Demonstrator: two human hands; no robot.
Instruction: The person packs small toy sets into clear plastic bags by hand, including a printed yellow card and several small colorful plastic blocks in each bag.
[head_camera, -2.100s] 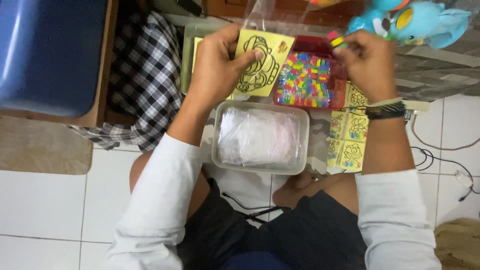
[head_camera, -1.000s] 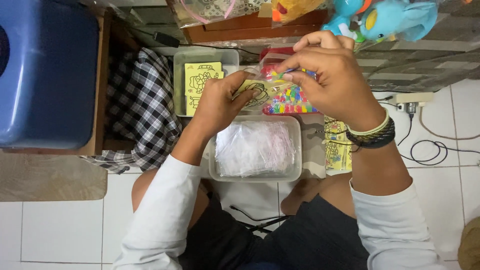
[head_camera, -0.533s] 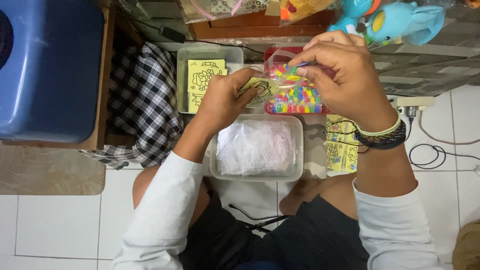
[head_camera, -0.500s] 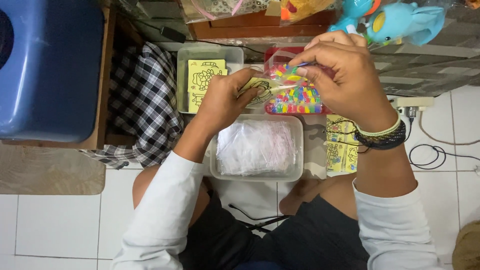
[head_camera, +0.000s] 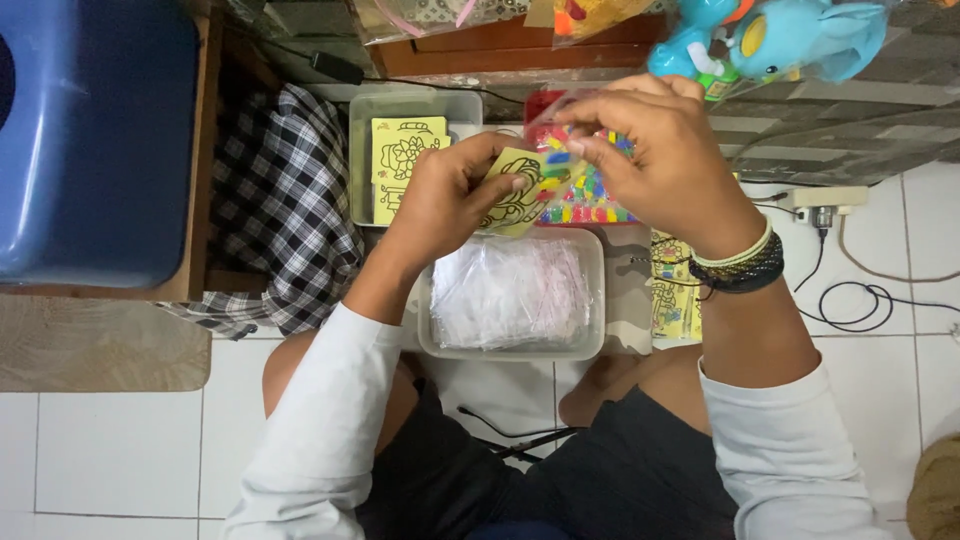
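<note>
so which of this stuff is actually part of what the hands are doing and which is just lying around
In hand:
left hand, yellow line-drawing card
right hand, clear plastic sleeve
red tray of coloured pieces

Lying about:
clear tub of plastic bags
blue plush toy
checked cloth
blue bin

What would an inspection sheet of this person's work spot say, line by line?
Surface: white tiled floor; the trays rest on a camouflage-patterned cloth.
Job's things: yellow picture card inside a clear bag, with small coloured pieces.
Clutter: clear tub of yellow cards; red tray of coloured pieces; clear tub of plastic bags; more yellow cards on the cloth.
Hands: left hand pinches the card; right hand grips the bag's top.
Cables: black cable coiled on the tiles by a white power strip; another cable near the person's legs.
Surroundings: blue bin, checked cloth, blue plush toy.
</note>
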